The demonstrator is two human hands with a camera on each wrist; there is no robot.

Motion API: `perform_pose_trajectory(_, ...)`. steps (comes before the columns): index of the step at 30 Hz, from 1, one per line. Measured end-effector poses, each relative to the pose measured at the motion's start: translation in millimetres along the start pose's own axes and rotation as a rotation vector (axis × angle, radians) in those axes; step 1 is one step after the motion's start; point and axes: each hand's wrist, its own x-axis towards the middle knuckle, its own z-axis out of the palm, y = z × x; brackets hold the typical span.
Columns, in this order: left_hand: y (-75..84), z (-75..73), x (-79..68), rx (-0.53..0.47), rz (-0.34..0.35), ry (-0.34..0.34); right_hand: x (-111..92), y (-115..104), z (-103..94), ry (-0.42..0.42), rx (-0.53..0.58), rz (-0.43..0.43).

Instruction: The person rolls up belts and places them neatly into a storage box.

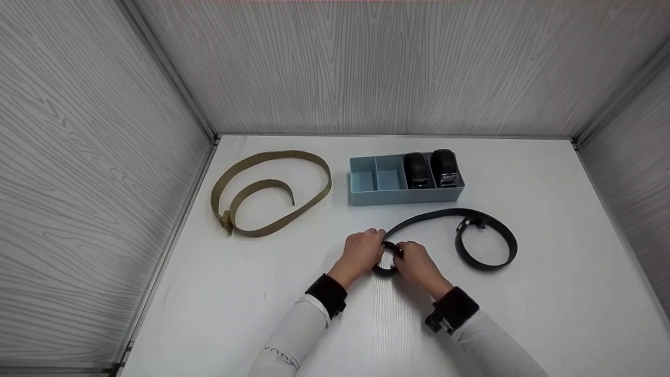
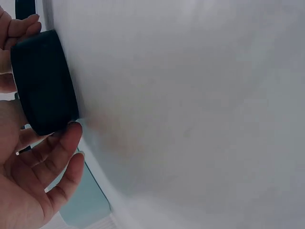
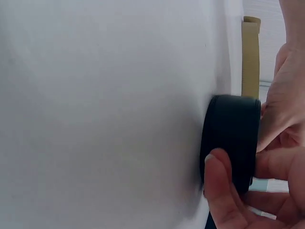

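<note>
A black belt (image 1: pixel 434 213) lies on edge on the white table, one end rolled into a round coil (image 1: pixel 384 272) between both hands. My left hand (image 1: pixel 361 251) pinches the coil's left side, where the strap runs off to the back right. On the opposite side, my right hand (image 1: pixel 419 264) grips the coil, with its thumb (image 3: pixel 218 176) against the outer face in the right wrist view. From the left wrist, the coil (image 2: pixel 45 86) looks like a wide black band with fingertips at its lower edge. The belt's buckle (image 1: pixel 463 225) sits in the loose loop at the right.
A tan belt (image 1: pixel 269 229) lies in a loose loop at the left. Behind the hands stands a light blue divided box (image 1: pixel 405 197), with rolled black belts (image 1: pixel 417 170) in its two right compartments. Grey wood-grain panels (image 1: pixel 366 68) wall the table's back and sides.
</note>
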Motion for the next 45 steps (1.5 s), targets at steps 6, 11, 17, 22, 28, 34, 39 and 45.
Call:
perform_pose_trajectory(6,-0.5,-0.2,3.2,0.032,-0.008,0.009,0.2,13.6,-13.7,0.063,-0.032,-0.001)
perform_pose_trajectory(11,-1.5,-0.3,2.8,0.001,-0.072,-0.017,-2.5,37.3,-32.2,0.229,-0.149,0.182)
perform_pose_trajectory(17,-6.3,-0.7,0.7,-0.020,-0.141,-0.035,-8.2,55.8,-46.3,0.288,-0.220,0.267)
perform_pose_trajectory(22,-9.4,-2.4,-0.4,-0.042,-0.155,-0.062,-16.9,71.0,-57.6,0.352,-0.152,0.300)
perform_pose_trajectory(28,-15.7,-3.9,-2.5,-0.073,-0.193,-0.061,-30.8,97.8,-79.3,0.323,-0.090,0.323)
perform_pose_trajectory(34,-22.3,-3.3,-4.9,-0.099,-0.225,-0.037,-44.1,133.4,-104.7,0.364,-0.060,0.229)
perform_pose_trajectory(39,-23.9,-3.8,-5.5,-0.111,-0.228,-0.037,-55.9,153.2,-132.7,0.321,-0.062,0.312)
perform_pose_trajectory(45,-21.7,-4.7,-5.9,-0.107,-0.238,-0.044,-60.5,154.4,-150.9,0.166,-0.089,0.435)
